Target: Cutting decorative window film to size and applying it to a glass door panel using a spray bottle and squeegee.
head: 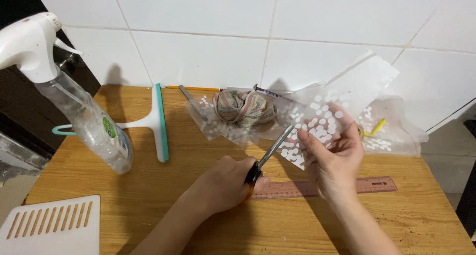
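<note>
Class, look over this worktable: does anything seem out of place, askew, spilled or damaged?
Only one oddity: the spray bottle leans steeply instead of standing upright. Nothing looks spilled. The left hand works scissors into dotted clear film held by the right hand.

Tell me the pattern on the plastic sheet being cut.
Clear sheet with white dots, best seen in the head view.

A home corner set up for small craft or cleaning jobs — a wooden tabletop (148, 185) pushed against a wall of large white glazed tiles (208, 31). On the tabletop's left part stand household things: a clear plastic spray bottle with a white trigger (84, 111) and, just beside it, a white squeegee with a teal blade (157, 121). A reddish-brown wooden ruler (367, 185) lies toward the right — nothing industrial.
</note>
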